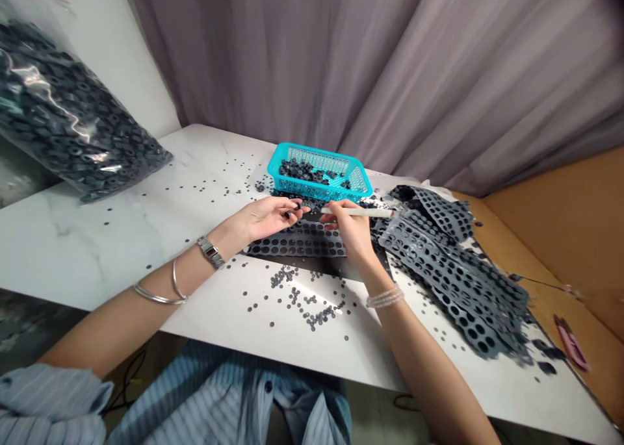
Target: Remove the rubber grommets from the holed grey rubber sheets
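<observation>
My left hand (266, 217) is closed in a pinch on a small black foam ring (297, 206) at its fingertips. A white, pen-like stick (363, 212) lies across my right hand (351, 227), whose fingers wrap round it. The stick's near tip points left toward the ring, with a small gap between the two hands. Under both hands lies a dark grey punched foam sheet (297, 245) with rows of round cut-outs. Right behind them stands a turquoise plastic basket (361, 184), partly filled with black rings (297, 171).
Small dark discs (319, 316) are scattered over the white marbled table (205, 347). Punched foam sheets (453, 276) pile up at right, beside a pink cutter (571, 344) on brown cardboard (560, 230). A large clear bag (82, 114) of black rings stands at left. Grey curtains (292, 55) hang behind.
</observation>
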The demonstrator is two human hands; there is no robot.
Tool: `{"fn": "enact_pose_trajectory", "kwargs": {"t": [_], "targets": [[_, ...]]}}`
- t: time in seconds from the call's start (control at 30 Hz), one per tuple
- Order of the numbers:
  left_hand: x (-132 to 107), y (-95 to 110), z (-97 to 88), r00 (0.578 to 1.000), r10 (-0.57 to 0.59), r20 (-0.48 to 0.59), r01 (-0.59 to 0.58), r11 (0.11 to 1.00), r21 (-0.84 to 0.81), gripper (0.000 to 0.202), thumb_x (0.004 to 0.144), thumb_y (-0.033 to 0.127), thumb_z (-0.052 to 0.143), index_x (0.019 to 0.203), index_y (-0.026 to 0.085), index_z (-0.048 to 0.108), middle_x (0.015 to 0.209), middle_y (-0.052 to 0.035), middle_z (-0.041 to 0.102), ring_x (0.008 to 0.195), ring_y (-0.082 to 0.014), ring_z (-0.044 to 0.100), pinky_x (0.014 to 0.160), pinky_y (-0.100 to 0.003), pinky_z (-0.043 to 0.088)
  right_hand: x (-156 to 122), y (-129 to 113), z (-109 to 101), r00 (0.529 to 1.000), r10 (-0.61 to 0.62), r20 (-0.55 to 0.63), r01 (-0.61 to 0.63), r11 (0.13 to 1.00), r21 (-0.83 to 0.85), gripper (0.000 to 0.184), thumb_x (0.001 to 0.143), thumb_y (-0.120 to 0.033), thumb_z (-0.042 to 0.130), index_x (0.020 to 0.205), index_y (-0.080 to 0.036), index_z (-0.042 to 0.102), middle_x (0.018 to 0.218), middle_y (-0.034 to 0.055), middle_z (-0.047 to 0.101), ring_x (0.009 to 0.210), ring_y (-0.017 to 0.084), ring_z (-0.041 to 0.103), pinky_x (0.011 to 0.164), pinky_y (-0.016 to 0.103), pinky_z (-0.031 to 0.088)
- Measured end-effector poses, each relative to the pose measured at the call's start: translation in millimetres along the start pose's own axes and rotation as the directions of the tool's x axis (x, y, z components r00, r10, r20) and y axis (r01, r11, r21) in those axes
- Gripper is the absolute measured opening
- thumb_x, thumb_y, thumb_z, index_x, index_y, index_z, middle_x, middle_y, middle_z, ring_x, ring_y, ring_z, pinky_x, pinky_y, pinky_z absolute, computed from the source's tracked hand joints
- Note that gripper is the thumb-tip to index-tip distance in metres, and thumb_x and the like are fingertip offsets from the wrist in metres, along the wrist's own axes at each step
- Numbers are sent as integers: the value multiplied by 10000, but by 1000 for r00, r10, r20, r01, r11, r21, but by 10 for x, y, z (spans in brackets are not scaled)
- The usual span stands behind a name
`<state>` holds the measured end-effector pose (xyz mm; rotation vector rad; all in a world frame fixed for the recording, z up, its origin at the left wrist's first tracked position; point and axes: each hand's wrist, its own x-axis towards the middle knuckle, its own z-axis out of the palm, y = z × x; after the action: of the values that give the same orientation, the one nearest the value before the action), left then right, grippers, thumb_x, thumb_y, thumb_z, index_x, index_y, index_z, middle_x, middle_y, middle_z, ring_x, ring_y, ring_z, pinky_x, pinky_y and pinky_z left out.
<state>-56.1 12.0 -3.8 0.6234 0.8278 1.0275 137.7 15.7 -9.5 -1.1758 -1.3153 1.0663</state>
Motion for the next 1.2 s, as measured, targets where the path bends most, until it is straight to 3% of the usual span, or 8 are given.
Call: {"fn": "enact_pose_trajectory", "kwargs": {"t": [0.13, 0.23, 0.33, 0.53, 0.77, 0.9, 1.07, 1.2], "targets": [[47, 24, -63, 995, 54, -79, -56, 998, -33, 190, 626, 20, 543, 751, 144, 613, 862, -124, 619, 807, -188, 604, 617, -316, 492, 121, 43, 64, 1000, -11, 7, 11, 1000, -2, 201, 780, -380, 616, 720, -189, 607, 690, 39, 673, 661, 186, 674, 549, 281, 554], [111, 9, -98, 975, 191, -117, -159, 958, 239, 53, 730, 129, 624, 678, 136, 621, 782, -84, 601, 661, -121, 515, 527, -270, 383, 109, 211, 99, 997, -32, 71, 36, 997, -61, 214, 782, -394, 629, 714, -192, 601, 677, 33, 663, 654, 187, 678, 562, 286, 567], [157, -39, -94, 952, 292, -94, -215, 855, 473, 207, 791, 270, 694, 652, 125, 642, 738, -69, 595, 620, -97, 473, 507, -253, 321, 59, 359, 95, 989, -19, 146, 37, 992, -117, 245, 787, -426, 636, 718, -194, 601, 686, 37, 673, 667, 190, 686, 587, 290, 577], [123, -104, -14, 965, 259, -35, -188, 783, 593, 176, 831, 135, 558, 950, 138, 688, 669, -5, 543, 540, -87, 446, 498, -234, 286, 36, 385, 76, 977, -39, 208, 79, 979, -189, 249, 816, -420, 609, 717, -192, 619, 675, 39, 689, 651, 182, 677, 619, 293, 566], [99, -167, -1, 854, 444, 272, -269, -71, 960, 204, 850, 265, 561, 928, 190, 733, 840, -70, 698, 793, -223, 608, 739, -331, 429, 48, 379, 101, 969, -89, 231, 155, 945, -288, 212, 834, -361, 574, 697, -206, 621, 638, 24, 683, 598, 168, 634, 586, 270, 503], [175, -255, -10, 869, 380, 316, -229, -256, 939, 214, 809, 205, 561, 947, 186, 724, 959, -100, 715, 929, -262, 628, 804, -350, 447, 9, 300, 127, 962, -137, 237, 219, 903, -368, 228, 838, -322, 554, 645, -208, 591, 621, 19, 670, 568, 159, 587, 549, 257, 428], [127, -210, 46, 887, 314, 337, -295, -177, 939, 179, 795, 141, 532, 752, 183, 701, 692, -44, 642, 693, -197, 576, 663, -310, 394, -26, 235, 164, 952, -186, 243, 276, 866, -416, 217, 827, -266, 538, 620, -214, 577, 604, 21, 648, 551, 159, 544, 527, 265, 367], [-31, 5, 43, 903, 337, 267, -336, 164, 928, 91, 784, 245, 645, 760, 183, 706, 556, 35, 492, 532, -115, 427, 553, -273, 307, 9, 287, 155, 958, -172, 231, 252, 888, -384, 209, 824, -298, 557, 638, -210, 595, 592, 19, 641, 548, 157, 552, 542, 263, 395]]}}
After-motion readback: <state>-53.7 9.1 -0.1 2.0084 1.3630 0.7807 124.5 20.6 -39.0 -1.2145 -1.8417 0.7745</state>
